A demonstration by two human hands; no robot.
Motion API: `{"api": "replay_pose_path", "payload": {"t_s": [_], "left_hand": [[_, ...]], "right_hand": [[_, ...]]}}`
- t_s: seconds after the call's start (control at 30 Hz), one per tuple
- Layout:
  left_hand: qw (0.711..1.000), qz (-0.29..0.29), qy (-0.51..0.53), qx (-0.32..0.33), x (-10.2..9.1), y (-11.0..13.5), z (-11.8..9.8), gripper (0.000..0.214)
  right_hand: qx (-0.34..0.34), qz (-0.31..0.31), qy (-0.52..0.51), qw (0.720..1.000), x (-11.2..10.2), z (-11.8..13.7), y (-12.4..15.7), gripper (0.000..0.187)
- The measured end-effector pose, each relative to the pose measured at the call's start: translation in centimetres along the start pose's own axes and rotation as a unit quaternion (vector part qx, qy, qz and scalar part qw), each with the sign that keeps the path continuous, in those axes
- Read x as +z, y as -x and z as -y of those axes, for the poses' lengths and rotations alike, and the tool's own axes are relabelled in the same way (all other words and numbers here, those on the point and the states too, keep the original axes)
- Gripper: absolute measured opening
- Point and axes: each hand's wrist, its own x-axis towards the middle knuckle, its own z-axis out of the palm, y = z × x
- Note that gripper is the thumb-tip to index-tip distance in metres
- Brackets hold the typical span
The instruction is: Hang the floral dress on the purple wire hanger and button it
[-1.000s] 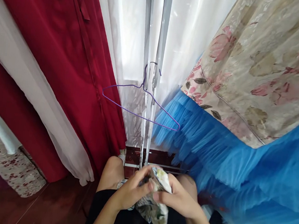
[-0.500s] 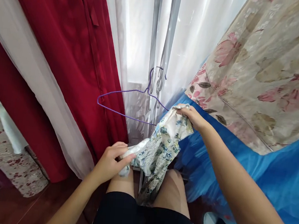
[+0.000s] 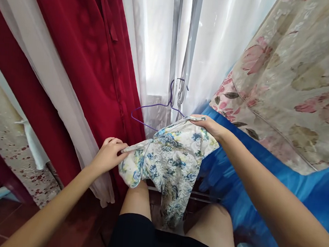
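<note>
Head view: big cloths hang all round me. On my right is a long pale cloth with pink flowers (image 3: 296, 82), and frilly blue cloth (image 3: 266, 180) pokes out under it. On my left, long red cloth (image 3: 72, 52) drops down, with a pale strip of cloth (image 3: 50, 66) beside it. They fall in long folds, I think because they are held from above, but I cannot see their tops. White cloth (image 3: 215, 47) hangs in front of me, behind two thin metal poles (image 3: 175, 35).

I have black shorts (image 3: 133, 237) on, and my knees are apart, so there is room for things to hang between them.

The little flowery top (image 3: 173, 155) is in front of me, over my knees. I have it by two far-apart spots on its upper edge, so it spreads out wide. Its lower part dangles between my legs because nothing holds it there.

Just behind it is the purple hanger (image 3: 154, 105). It seems to hang from its hook by the poles. The top hides its right end, so I cannot tell if they touch.

My right hand (image 3: 207, 125) grips the higher corner, and my left hand (image 3: 110, 155) has the lower one, so the top slants. My left fingers and thumb are pinched close on the thin edge, maybe so it does not slip. My right fingers are closed on cloth too.
</note>
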Motion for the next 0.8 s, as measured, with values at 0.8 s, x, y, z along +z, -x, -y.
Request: {"api": "replay_pose_path", "payload": {"t_s": [0.8], "left_hand": [[0.972, -0.201, 0.116, -0.025, -2.9, -11.5, -4.0, 0.037]], "right_hand": [[0.101, -0.006, 0.011, 0.995, -4.6, -3.1, 8.3, 0.036]]}}
